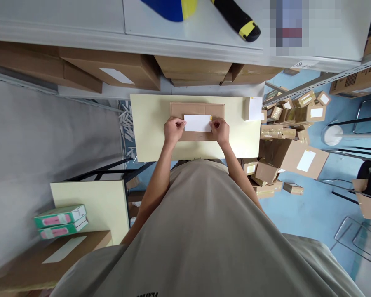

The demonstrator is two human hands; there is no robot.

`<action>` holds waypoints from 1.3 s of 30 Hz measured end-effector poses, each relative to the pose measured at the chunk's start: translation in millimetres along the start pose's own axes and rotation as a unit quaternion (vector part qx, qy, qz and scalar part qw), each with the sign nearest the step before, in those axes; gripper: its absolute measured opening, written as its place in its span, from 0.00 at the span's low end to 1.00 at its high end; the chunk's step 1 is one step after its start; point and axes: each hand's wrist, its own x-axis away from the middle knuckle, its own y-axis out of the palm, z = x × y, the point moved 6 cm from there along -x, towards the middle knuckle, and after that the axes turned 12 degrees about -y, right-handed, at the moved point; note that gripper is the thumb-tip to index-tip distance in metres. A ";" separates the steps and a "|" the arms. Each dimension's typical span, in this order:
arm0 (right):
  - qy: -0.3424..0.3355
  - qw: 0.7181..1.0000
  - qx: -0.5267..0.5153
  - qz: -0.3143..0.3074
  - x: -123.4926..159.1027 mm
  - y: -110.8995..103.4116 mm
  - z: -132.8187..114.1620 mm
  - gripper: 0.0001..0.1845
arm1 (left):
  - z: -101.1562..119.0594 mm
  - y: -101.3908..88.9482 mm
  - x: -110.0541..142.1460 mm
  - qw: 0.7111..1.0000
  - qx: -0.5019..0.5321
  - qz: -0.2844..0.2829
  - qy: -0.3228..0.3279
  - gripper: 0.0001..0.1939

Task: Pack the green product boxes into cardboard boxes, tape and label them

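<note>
Label (198, 123) stretched lengthwise between left hand (173, 130) and right hand (220, 130), folks! Each pinches one end in closed fingers, neither hand nearer, cardboard (198, 108) beneath them on the counter (244, 140).

Stockroom | taped cartons (311, 113) heaped on blue floor (293, 212) | boxes (196, 71) lining shelf (204, 90)

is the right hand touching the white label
Touching. In the head view, the right hand pinches the right end of the white label.
</note>
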 end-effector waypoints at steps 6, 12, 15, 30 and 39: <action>0.002 1.000 0.019 0.006 -0.7 1.2 -1.9 0.12 | 2.9 -1.8 1.6 1.000 -0.001 -0.001 -0.001 0.08; 0.025 0.998 0.051 -0.012 -1.6 3.6 -5.9 0.08 | 3.7 -2.2 0.5 1.000 -0.008 -0.004 -0.005 0.08; 0.038 0.997 0.060 -0.006 -2.7 5.2 -5.6 0.09 | 3.7 -2.2 -0.8 1.000 -0.004 0.001 -0.010 0.07; -0.128 0.966 0.201 -0.102 34.3 26.6 -51.0 0.42 | 9.0 4.4 -6.9 0.999 -0.011 0.024 -0.032 0.04; -0.190 0.924 0.252 -0.214 50.1 92.2 -94.2 0.54 | 12.4 4.4 -0.6 0.999 -0.016 -0.028 0.027 0.06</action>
